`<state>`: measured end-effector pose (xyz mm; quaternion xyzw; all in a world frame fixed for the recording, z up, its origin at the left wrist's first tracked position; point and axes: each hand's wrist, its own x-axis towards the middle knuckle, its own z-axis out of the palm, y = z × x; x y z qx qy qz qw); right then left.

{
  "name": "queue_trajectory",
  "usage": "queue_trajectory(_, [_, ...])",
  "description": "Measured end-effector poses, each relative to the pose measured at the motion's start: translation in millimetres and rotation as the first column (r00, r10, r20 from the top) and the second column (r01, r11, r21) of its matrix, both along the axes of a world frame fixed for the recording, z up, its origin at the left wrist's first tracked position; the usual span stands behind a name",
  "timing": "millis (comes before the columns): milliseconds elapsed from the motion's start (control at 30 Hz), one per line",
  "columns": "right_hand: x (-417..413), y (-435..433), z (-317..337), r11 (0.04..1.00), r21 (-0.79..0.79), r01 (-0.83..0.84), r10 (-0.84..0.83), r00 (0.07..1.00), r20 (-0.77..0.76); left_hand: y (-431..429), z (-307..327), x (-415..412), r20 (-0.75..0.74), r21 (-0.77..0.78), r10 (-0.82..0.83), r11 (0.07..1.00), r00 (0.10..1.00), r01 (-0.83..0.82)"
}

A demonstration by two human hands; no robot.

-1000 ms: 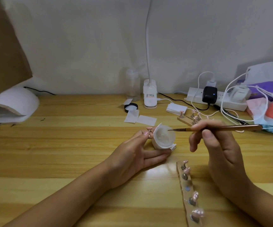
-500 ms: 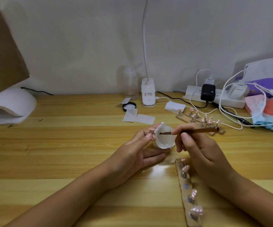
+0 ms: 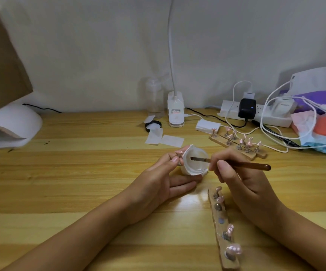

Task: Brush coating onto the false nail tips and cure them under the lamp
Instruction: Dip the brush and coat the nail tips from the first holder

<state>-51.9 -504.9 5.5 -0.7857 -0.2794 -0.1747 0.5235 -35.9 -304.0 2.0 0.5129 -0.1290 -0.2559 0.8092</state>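
My left hand tilts a small white jar of clear coating toward me and pinches a pink nail tip on its stand between thumb and forefinger. My right hand grips a brown brush whose bristle end is inside the jar. A wooden strip with several pink nail tips on metal stands lies in front of my right hand. The white curing lamp sits at the far left of the table.
Two more wooden strips with nail tips lie behind my right hand. A clip desk lamp, a clear bottle, a black lid, paper squares, a power strip with cables and bags line the back.
My right hand brought the brush leftward from outside the jar, and its tip went into the jar. My left hand kept holding the jar and the nail tip.
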Motion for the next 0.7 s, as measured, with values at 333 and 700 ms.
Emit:
queue_trajectory(333, [-0.1, 2.5, -1.9, 0.970, -0.229, 0.079, -0.050, 0.990, 0.129, -1.4, 1.1, -2.0, 0.004, 0.004, 0.010, 1.000, 1.000, -0.010])
queue_trajectory(700, [4.6, -1.9, 5.3, 0.954, 0.291, 0.070, -0.029, 0.989, -0.143, 5.6, 5.1, 3.7, -0.184, -0.139, -0.039, 0.990, 0.982, 0.013])
